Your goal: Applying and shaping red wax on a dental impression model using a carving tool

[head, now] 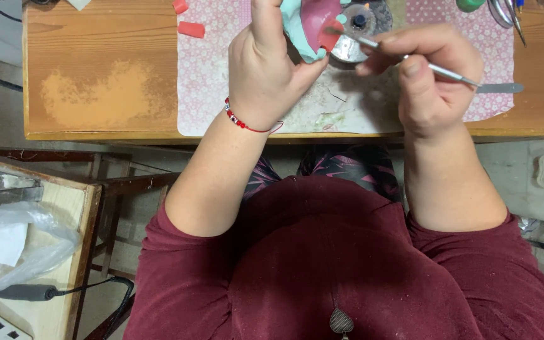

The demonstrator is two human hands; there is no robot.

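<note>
**Hands at the wax model, seen from above**

I see my left hand (266, 63) with fingers closed round a turquoise-and-pink model (310, 25), held just above the tabletop (102, 75). My right hand (432, 79) pinches a slim metal tool (436, 68) (its tip touching the model's pink part). A pink patterned mat (212, 82) lies beneath; two pink blocks (191, 29) rest near its left edge.

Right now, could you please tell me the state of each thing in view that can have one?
Left hand: raised, closed around the teal and pink model.
Teal and pink model: held up off the table, tool tip against it.
Right hand: pinching the metal tool.
Metal tool: held slanted.
Pink wax pieces: lying loose on the patterned mat.
Plastic bag: crumpled.
</note>
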